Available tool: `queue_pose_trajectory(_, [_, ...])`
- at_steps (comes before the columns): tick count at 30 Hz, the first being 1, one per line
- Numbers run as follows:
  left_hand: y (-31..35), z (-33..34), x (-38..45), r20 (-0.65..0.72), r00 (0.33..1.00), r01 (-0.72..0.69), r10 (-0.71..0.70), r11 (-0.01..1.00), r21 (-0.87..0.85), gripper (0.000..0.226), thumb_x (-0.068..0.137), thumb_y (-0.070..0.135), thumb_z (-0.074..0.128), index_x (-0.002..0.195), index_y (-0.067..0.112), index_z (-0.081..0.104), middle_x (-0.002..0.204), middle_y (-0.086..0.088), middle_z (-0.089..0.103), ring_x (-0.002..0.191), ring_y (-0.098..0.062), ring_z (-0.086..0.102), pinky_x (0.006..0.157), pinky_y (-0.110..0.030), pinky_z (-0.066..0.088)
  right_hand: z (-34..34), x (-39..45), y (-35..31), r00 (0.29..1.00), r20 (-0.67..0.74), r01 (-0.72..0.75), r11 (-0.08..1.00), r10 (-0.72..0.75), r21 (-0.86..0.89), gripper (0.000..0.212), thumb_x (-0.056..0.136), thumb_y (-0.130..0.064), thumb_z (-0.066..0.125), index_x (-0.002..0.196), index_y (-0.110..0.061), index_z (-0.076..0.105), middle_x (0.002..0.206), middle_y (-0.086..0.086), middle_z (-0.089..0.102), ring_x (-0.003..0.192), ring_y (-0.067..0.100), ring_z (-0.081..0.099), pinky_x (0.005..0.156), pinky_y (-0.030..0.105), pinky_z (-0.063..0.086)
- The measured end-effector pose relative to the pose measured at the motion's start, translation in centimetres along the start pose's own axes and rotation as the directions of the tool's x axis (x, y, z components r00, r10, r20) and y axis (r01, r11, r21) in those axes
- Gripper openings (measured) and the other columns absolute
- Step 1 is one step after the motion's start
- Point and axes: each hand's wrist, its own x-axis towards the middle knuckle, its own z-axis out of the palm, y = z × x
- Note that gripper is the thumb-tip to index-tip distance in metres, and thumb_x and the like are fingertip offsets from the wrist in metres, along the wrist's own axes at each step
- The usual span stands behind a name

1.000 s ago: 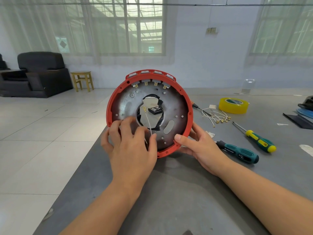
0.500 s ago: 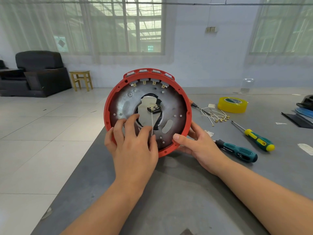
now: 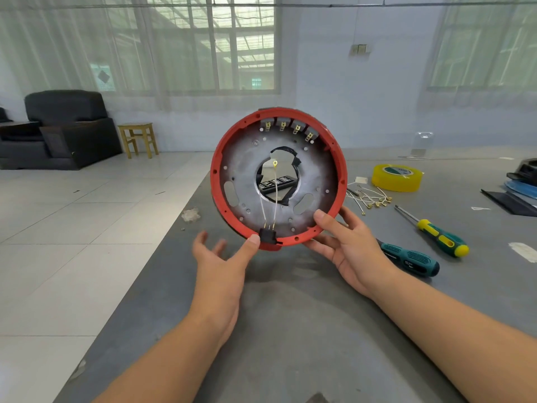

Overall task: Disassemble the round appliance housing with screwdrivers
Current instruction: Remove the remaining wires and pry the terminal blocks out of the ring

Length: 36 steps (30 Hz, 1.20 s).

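The round appliance housing [image 3: 218, 158], a red plastic ring around a grey metal plate with a central hole, is held upright above the grey table, facing me. My right hand [image 3: 345, 242] grips its lower right rim, thumb on the plate. My left hand [image 3: 220, 266] is below left with fingers spread; only its thumb tip touches the bottom rim beside a black connector [image 3: 268, 235]. Two thin wires run up from the connector, one ending in a yellow ring terminal [image 3: 275, 163]. A dark teal screwdriver [image 3: 409, 258] and a yellow-green screwdriver [image 3: 436, 237] lie on the table to the right.
A yellow tape roll [image 3: 396, 177] and loose wires with terminals [image 3: 372, 199] lie behind the screwdrivers. Dark and blue items [image 3: 520, 187] sit at the far right edge. A small crumpled scrap [image 3: 190, 214] lies near the table's left edge; beyond it is tiled floor.
My left hand came off the plate's face and opened, leaving its thumb at the bottom rim. The housing has turned, so the black connector and wires now sit at the bottom.
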Motion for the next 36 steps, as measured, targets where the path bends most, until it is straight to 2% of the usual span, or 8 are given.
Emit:
queue_pose_trajectory(2, [-0.1,0.0,0.3,0.116,0.987,0.133,-0.115,0.978,-0.163,0.111,0.079,0.017,0.085,0.163,0.035,0.015,0.148,-0.011,0.058,0.126,-0.023,0.068,0.113,-0.042,0.047,0.1,-0.1,-0.1,1.000,0.009,0.003,1.000,-0.003,0.006,0.059,0.084,-0.020,0.082,0.137,-0.010,0.057,0.127,0.019,0.070,0.110,0.039,0.071,0.087,0.045,0.061])
queue_pose_trajectory(5, [0.0,0.1,0.5,0.231,0.962,0.187,-0.147,0.969,-0.162,0.080,0.083,0.010,0.081,0.151,0.013,0.041,0.127,-0.016,0.075,0.113,-0.030,0.076,0.108,-0.045,0.052,0.2,-0.2,-0.1,0.999,0.032,0.001,1.000,-0.001,-0.015,0.055,0.084,-0.022,0.083,0.133,-0.012,0.061,0.128,0.019,0.070,0.110,0.037,0.071,0.090,0.046,0.060])
queue_pose_trajectory(9, [0.0,-0.5,1.0,0.269,0.946,0.235,-0.179,0.953,-0.192,0.070,0.073,0.008,0.084,0.135,0.004,0.051,0.120,-0.019,0.077,0.109,-0.034,0.076,0.100,-0.044,0.059,0.2,-0.2,-0.1,0.999,0.040,-0.008,0.998,0.010,-0.054,0.057,0.080,-0.027,0.087,0.131,-0.016,0.066,0.128,0.018,0.070,0.111,0.036,0.071,0.088,0.043,0.061])
queue_pose_trajectory(16, [0.2,-1.2,1.6,0.349,0.894,0.370,-0.280,0.901,-0.224,0.080,0.070,0.000,0.083,0.141,-0.008,0.049,0.121,-0.026,0.075,0.112,-0.039,0.075,0.087,-0.040,0.065,0.5,-0.2,0.1,0.998,0.060,-0.013,0.992,0.021,-0.124,0.067,0.079,-0.032,0.089,0.138,-0.020,0.061,0.127,0.012,0.072,0.112,0.031,0.072,0.086,0.040,0.062])
queue_pose_trajectory(21, [0.2,-1.5,2.0,0.355,0.890,0.391,-0.285,0.878,-0.277,0.092,0.068,-0.008,0.083,0.149,0.008,0.041,0.122,-0.029,0.073,0.109,-0.049,0.073,0.084,-0.048,0.065,0.8,-0.4,0.1,0.998,0.061,0.003,0.980,0.009,-0.197,0.071,0.077,-0.041,0.089,0.139,-0.022,0.060,0.126,0.009,0.073,0.115,0.029,0.071,0.086,0.038,0.062])
queue_pose_trajectory(25, [0.3,-1.5,2.1,0.365,0.887,0.400,-0.282,0.865,-0.303,0.094,0.068,-0.010,0.082,0.150,0.008,0.040,0.123,-0.028,0.073,0.108,-0.049,0.073,0.087,-0.052,0.064,1.1,-0.6,0.2,0.998,0.064,0.017,0.974,-0.003,-0.226,0.073,0.076,-0.045,0.088,0.138,-0.021,0.060,0.124,0.007,0.073,0.113,0.025,0.072,0.086,0.036,0.061])
queue_pose_trajectory(32, [0.6,-1.3,2.1,0.363,0.886,0.414,-0.288,0.845,-0.340,0.095,0.066,-0.013,0.082,0.148,0.010,0.040,0.124,-0.028,0.073,0.110,-0.053,0.071,0.076,-0.042,0.066,1.0,-0.5,0.4,0.996,0.088,0.039,0.959,-0.015,-0.279,0.066,0.082,-0.046,0.079,0.139,-0.019,0.059,0.129,0.010,0.070,0.114,0.026,0.071,0.088,0.036,0.060])
queue_pose_trajectory(36, [0.5,-1.1,1.9,0.367,0.894,0.391,-0.258,0.850,-0.354,0.095,0.067,-0.014,0.081,0.149,0.011,0.039,0.126,-0.028,0.072,0.111,-0.050,0.072,0.079,-0.044,0.066,1.0,-0.4,0.7,0.995,0.086,0.075,0.924,-0.046,-0.374,0.065,0.083,-0.049,0.076,0.138,-0.020,0.058,0.130,0.009,0.069,0.114,0.026,0.071,0.090,0.039,0.060])
